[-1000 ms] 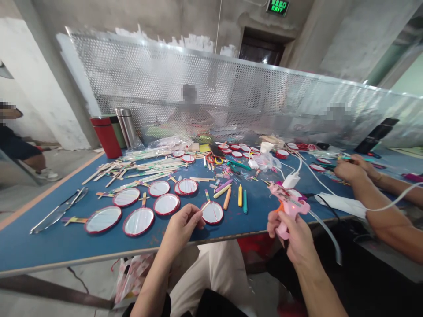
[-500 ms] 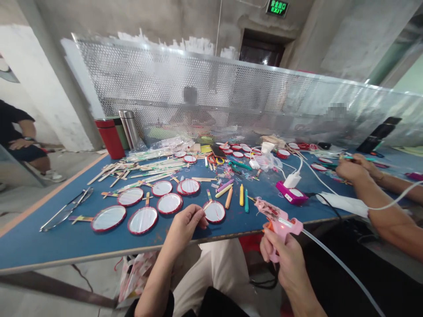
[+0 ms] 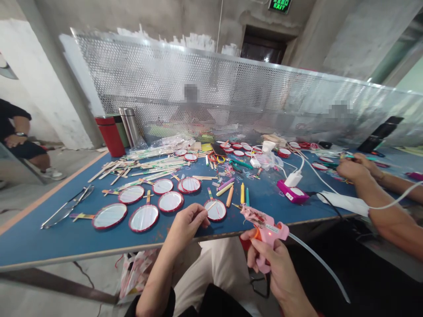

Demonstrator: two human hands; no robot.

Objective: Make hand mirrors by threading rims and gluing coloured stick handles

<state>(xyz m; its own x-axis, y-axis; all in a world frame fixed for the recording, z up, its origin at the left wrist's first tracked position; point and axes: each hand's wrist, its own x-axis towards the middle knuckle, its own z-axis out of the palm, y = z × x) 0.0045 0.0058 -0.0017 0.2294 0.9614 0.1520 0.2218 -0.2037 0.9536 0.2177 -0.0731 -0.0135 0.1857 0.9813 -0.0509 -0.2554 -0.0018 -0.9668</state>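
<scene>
My left hand (image 3: 190, 226) rests at the table's near edge, fingertips pinched together, close beside a round red-rimmed mirror on a coloured stick (image 3: 214, 210). Anything between those fingers is too small to tell. My right hand (image 3: 272, 268) grips a pink hot glue gun (image 3: 266, 227) by its handle, with an orange trigger and a clear cord trailing right. The gun's nozzle points left, a little above the table, toward that mirror. Several similar mirrors (image 3: 143, 218) lie further left.
A blue worktable (image 3: 66, 237) holds craft sticks (image 3: 145, 164), crayons (image 3: 229, 196), cables and a magenta device (image 3: 292, 191). A co-worker's hands (image 3: 353, 169) work at the right. A perforated metal screen (image 3: 165, 75) stands behind, with a steel flask (image 3: 129, 126) and red cup (image 3: 111, 136) before it.
My right hand has moved left with the glue gun, bringing its nozzle nearer the mirror. The left hand has barely moved. The view has shifted slightly.
</scene>
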